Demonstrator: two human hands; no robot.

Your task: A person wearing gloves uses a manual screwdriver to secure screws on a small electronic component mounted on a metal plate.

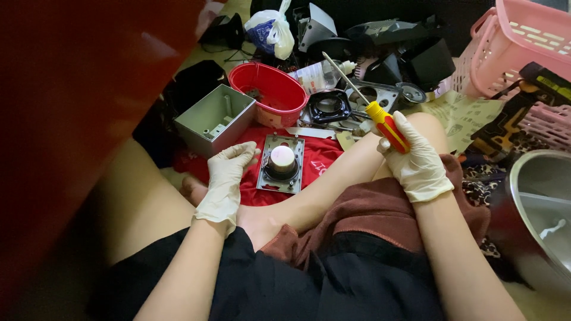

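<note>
One grey box [212, 119] and one red bowl [267, 92] stand at the left. The gloved left hand [226, 175] lies loosely open, touching one metal plate [281, 163] on the red cloth [318, 160]. The gloved right hand [416, 160] grips one screwdriver [380, 122]. One pink basket [517, 47] stands at the right.

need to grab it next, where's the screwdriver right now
In the head view, the screwdriver is right of centre, gripped in the right hand above the knee, its tip pointing up-left toward the clear bottle.

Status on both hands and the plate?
Right hand grips red-and-yellow screwdriver, raised. Left hand open, beside grey metal plate with round lamp. Nothing between.
</note>
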